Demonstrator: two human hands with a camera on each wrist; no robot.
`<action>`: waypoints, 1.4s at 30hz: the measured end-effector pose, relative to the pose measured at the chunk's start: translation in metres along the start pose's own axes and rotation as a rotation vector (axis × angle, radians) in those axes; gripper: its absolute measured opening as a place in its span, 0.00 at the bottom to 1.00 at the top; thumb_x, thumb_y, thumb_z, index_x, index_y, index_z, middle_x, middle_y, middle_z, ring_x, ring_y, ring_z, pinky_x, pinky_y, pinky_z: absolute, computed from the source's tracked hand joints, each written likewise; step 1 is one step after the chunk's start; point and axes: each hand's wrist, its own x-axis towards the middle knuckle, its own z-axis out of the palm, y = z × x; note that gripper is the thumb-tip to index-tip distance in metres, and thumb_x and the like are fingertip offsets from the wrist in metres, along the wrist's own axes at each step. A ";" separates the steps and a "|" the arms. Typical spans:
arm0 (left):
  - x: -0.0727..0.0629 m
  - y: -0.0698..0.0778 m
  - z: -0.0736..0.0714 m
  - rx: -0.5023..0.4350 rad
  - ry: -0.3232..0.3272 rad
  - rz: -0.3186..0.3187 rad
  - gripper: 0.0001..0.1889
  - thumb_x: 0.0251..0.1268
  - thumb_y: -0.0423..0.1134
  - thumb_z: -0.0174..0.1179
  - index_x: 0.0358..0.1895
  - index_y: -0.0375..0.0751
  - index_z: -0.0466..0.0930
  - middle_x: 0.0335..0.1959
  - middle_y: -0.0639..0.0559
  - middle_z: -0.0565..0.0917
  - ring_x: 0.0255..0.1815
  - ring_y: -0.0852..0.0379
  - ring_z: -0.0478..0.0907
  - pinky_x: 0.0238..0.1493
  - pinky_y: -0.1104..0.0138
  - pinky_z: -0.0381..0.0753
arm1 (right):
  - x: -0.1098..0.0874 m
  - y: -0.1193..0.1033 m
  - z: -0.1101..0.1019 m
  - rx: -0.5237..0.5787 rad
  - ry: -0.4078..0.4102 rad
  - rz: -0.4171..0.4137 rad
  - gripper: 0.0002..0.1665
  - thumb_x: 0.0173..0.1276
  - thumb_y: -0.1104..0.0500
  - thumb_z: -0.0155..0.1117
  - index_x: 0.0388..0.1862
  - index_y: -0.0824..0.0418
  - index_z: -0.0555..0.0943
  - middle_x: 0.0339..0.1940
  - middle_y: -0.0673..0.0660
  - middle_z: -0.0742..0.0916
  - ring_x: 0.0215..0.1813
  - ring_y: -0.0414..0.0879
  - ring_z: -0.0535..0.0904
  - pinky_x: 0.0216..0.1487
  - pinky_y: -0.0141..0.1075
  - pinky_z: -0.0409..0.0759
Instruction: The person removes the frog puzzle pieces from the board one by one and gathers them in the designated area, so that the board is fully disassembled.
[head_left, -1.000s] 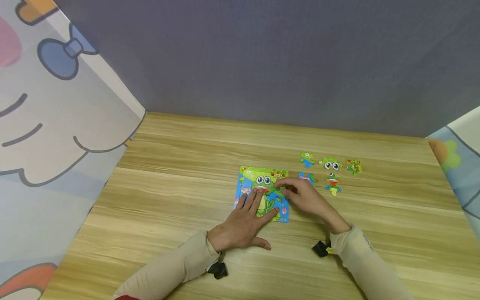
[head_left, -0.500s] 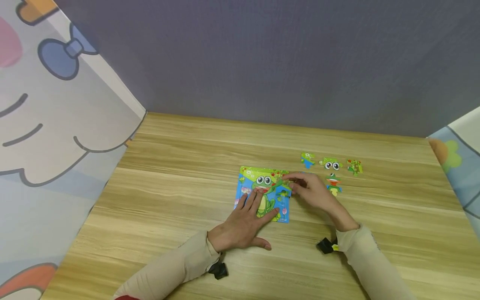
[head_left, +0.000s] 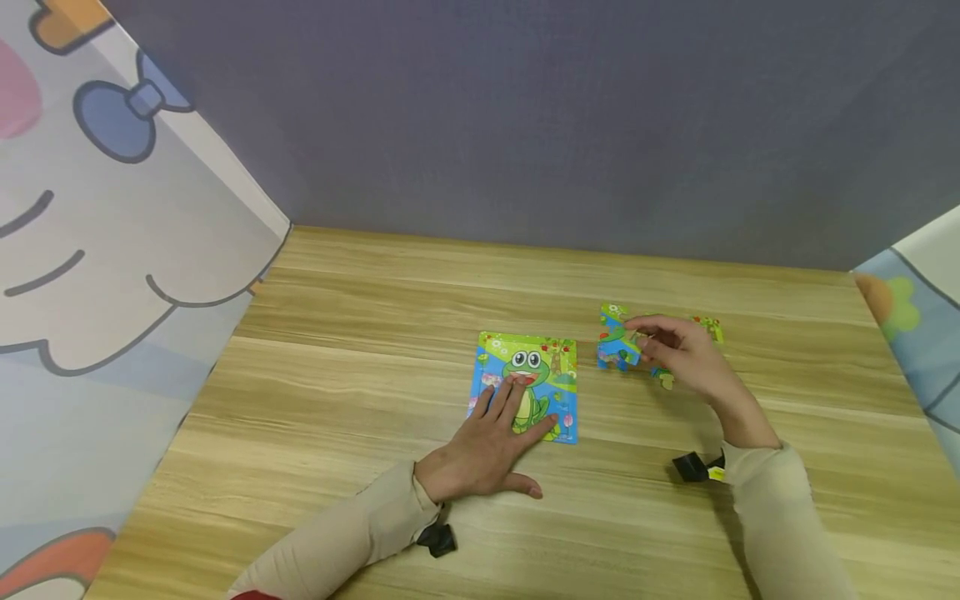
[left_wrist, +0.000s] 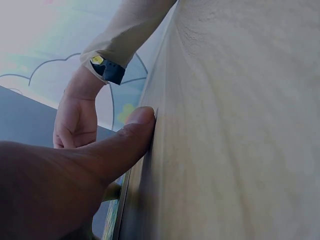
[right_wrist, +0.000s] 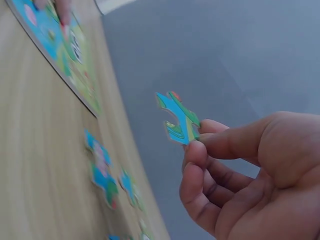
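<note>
A square frog jigsaw board [head_left: 491,346] lies flat on the table. My left hand [head_left: 483,450] rests on its lower left part with the fingers spread, covering some of the picture. To the right of the board, my right hand [head_left: 693,362] holds a jigsaw piece [right_wrist: 185,120] in the air, pinched between thumb and fingers. That piece is blue and green with a touch of red. Below and around it lie loose jigsaw pieces [head_left: 612,312], partly hidden by the right hand. In the left wrist view, the left thumb [left_wrist: 125,142] is close to the tabletop.
The wooden table [head_left: 337,333] runs back to a grey partition [head_left: 525,125]. Cartoon-printed panels [head_left: 150,250] stand at the left and right sides. A black device [head_left: 437,540] is worn at each wrist.
My right hand has lifted a jigsaw piece off the board's right side and carried it rightward over the loose pieces. The left hand has stayed in place.
</note>
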 end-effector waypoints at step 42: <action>0.001 0.001 0.000 -0.016 -0.016 -0.006 0.49 0.59 0.77 0.50 0.81 0.63 0.48 0.81 0.28 0.43 0.84 0.35 0.41 0.80 0.45 0.54 | -0.055 0.058 -0.078 0.093 0.125 0.066 0.21 0.74 0.73 0.53 0.57 0.56 0.84 0.39 0.35 0.86 0.36 0.30 0.80 0.36 0.23 0.79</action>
